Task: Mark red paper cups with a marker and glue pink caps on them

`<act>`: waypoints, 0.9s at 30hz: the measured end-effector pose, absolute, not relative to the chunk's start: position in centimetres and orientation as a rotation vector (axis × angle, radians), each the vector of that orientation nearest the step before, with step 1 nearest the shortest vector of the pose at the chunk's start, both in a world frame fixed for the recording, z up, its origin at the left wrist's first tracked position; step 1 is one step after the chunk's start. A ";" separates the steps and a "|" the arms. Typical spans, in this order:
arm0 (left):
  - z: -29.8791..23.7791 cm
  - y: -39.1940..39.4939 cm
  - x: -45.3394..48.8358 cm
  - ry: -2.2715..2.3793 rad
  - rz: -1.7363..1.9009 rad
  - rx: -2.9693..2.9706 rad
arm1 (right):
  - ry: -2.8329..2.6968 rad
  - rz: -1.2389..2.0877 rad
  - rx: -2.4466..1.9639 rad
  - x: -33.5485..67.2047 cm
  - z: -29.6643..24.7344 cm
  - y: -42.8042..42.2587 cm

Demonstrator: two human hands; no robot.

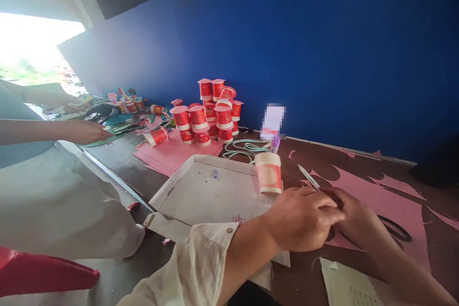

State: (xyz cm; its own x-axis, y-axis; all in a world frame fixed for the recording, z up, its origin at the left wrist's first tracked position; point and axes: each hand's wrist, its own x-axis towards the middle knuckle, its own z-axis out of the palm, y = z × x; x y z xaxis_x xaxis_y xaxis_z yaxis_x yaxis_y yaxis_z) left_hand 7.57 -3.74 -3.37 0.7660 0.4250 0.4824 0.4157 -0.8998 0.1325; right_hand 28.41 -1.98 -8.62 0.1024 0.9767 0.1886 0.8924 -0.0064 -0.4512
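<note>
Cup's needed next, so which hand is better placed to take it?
Probably left: the left hand lies close beside the cup; the right hand sits farther off, partly covered.

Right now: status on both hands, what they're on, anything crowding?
Left hand over right hand, together on pink paper sheet; grip hidden. Red paper cup with white rim upright just behind. White pen, black loop close by.

The left hand (pixel 303 220) covers the right hand (pixel 353 215) at its fingers, so anything between them is hidden. The white card (pixel 273 122) at the blue wall (pixel 322 33) is blurred. The left edge cuts a co-worker's arms (pixel 36 131).
</note>
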 end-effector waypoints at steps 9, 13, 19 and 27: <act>-5.3 -0.9 5.5 1.340 0.993 2.624 | -1.829 0.315 -2.027 27.6 -8.1 -2.3; -6.3 -0.7 6.1 1.188 0.840 2.601 | -1.835 0.327 -1.994 27.3 -7.9 -2.6; -6.9 -1.3 6.6 1.112 0.808 2.558 | -1.715 0.413 -1.972 27.1 -7.4 -2.6; -7.1 -2.6 6.7 0.819 0.810 2.745 | -1.461 0.672 -1.795 26.4 -6.1 -3.2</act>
State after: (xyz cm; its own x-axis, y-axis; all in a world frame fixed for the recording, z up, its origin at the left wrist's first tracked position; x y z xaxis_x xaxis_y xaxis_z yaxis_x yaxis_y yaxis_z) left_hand 6.70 -2.57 -7.14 0.7024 0.5485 0.4536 0.4595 -0.8362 0.2995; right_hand 26.45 -3.16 -6.05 0.2236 0.9738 0.0427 0.6012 -0.1033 -0.7924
